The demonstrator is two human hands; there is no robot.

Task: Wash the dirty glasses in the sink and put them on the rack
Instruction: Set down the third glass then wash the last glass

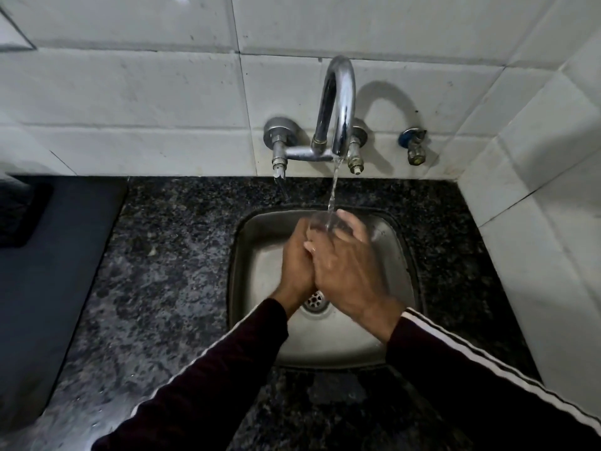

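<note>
A clear glass (pixel 320 222) is held over the steel sink (pixel 257 242), right under the running stream from the chrome tap (pixel 338 102). My left hand (pixel 297 265) wraps the glass from the left. My right hand (pixel 344 265) covers it from the right, fingers curled over its far side. Both hands hide most of the glass; only its upper rim shows, blurred by water. The drain (pixel 314 301) shows just below my wrists.
Dark speckled granite counter (pixel 162 271) surrounds the sink. A dark mat or tray (pixel 42 255) lies on the left. White tiled walls stand behind and close on the right. A small valve (pixel 414 148) sticks out of the wall right of the tap.
</note>
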